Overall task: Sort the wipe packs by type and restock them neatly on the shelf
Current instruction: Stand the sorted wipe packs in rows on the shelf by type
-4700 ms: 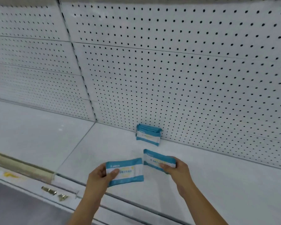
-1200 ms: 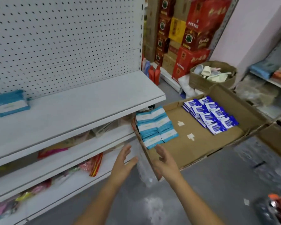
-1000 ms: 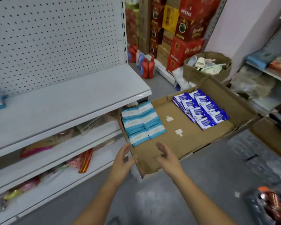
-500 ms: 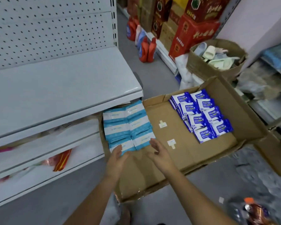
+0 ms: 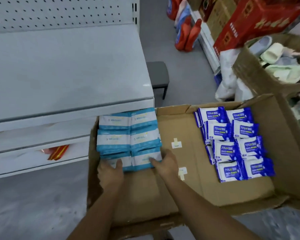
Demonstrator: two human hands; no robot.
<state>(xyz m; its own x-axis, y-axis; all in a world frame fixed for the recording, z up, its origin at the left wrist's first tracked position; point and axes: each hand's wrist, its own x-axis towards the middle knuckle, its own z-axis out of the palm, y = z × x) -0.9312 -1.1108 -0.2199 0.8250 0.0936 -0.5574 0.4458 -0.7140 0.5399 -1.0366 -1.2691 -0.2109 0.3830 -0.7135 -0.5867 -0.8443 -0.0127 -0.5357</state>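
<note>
1. A person's left hand and right hand, set apart, rest on the nearest row of light-blue packs, flat in a cardboard box just ahead, long sides running left to right
2. The right hand pinches one pack, thumb on top; whether the left hand has closed on its neighbour cannot be told
3. Six light-blue stacks show; eight dark-blue packs lie well right of the hands; the shelf stands up-left

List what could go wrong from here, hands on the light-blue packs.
1. The light-blue packs sit in loose stacks; if the left hand and right hand lift only the nearest ones, the rest may scatter.
2. The far row lies partly under the shelf edge; a straight lift could snag there.
</note>
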